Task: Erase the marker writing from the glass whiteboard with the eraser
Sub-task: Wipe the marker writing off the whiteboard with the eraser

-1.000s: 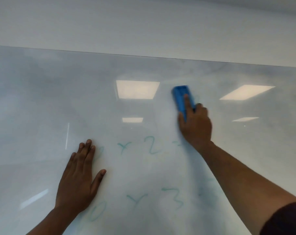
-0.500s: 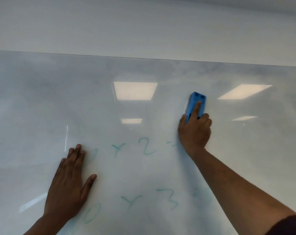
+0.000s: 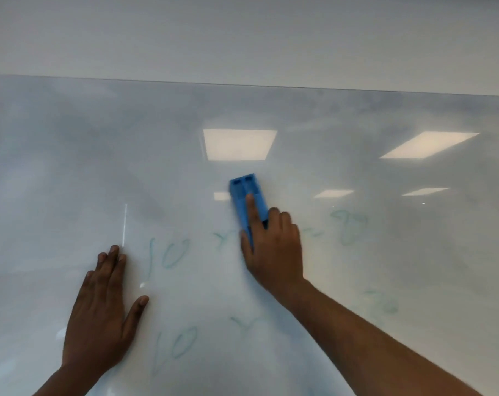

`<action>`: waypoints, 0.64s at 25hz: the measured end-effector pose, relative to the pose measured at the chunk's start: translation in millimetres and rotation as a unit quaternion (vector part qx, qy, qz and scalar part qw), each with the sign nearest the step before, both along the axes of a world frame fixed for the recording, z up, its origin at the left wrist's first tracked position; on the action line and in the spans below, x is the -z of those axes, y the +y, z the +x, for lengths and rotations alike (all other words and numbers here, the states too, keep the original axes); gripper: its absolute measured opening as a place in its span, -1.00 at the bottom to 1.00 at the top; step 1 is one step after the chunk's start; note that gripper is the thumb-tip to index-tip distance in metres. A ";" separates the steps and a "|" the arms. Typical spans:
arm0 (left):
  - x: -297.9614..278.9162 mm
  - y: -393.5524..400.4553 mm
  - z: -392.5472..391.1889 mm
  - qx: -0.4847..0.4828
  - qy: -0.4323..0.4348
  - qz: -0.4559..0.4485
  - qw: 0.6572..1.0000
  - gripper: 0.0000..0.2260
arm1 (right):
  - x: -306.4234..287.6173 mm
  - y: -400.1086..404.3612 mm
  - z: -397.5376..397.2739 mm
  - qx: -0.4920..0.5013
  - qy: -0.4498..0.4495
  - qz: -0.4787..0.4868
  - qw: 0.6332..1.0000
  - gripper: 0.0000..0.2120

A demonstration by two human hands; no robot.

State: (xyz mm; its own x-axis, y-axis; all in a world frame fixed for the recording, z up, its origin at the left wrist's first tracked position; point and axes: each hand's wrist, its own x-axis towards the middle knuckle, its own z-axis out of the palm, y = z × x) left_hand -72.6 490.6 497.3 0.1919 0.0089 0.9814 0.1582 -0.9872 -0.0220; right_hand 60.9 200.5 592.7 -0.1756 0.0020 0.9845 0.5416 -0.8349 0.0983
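- Since the frame half a second ago, the right hand [image 3: 274, 250] and the blue plastic block eraser [image 3: 248, 201] sit further toward 9 o'clock on the board; the "2" that showed beside the hand is no longer visible, either wiped or covered, cannot tell which. A faint "10" now shows clear of the left hand [image 3: 99, 318].
- Right hand: clamped around the eraser, index finger laid straight along its back, thumb on the 9 o'clock edge, remaining fingers curled at the 3 o'clock edge. Eraser face is pressed to the frosted pale glass whiteboard [image 3: 71, 155].
- Left hand: flat and open on the glass, fingers together, thumb splayed toward 3 o'clock. Holds nothing; reads as a brace.
- Eraser long axis runs roughly 11 to 5 o'clock, nearly upright, so a sideways sweep clears a wide band.
- Remaining teal marker writing: upper "10" [image 3: 171, 252] at 8 o'clock from the eraser, a small "x" [image 3: 224, 238] just beside the thumb, lower "10" [image 3: 176, 344] and lower "x" [image 3: 246, 324] at 6 to 7 o'clock, smudged figures [image 3: 351, 227] at 3 o'clock.
- Judgement: the nearest unwiped marks lie toward 8 o'clock, between the two hands; the right hand is the working one and must drop and sweep left.
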 end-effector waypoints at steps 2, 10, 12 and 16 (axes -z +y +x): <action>-1.2 1.0 -0.7 0.001 -0.001 0.009 1.000 -0.22 | 26.6 15.8 -10.8 0.003 -0.112 -0.236 0.965 -0.36; 22.1 11.9 -6.5 -0.003 -0.008 0.018 1.000 -0.24 | 13.9 31.5 -12.9 -0.012 -0.046 -0.080 0.996 -0.35; 25.7 15.3 -9.2 -0.005 -0.006 0.019 1.000 -0.24 | 43.5 43.4 -27.4 -0.001 -0.145 -0.325 0.935 -0.40; 30.4 17.3 -10.2 -0.002 -0.009 0.021 1.000 -0.25 | -10.3 35.8 -22.7 0.008 -0.047 -0.130 0.990 -0.37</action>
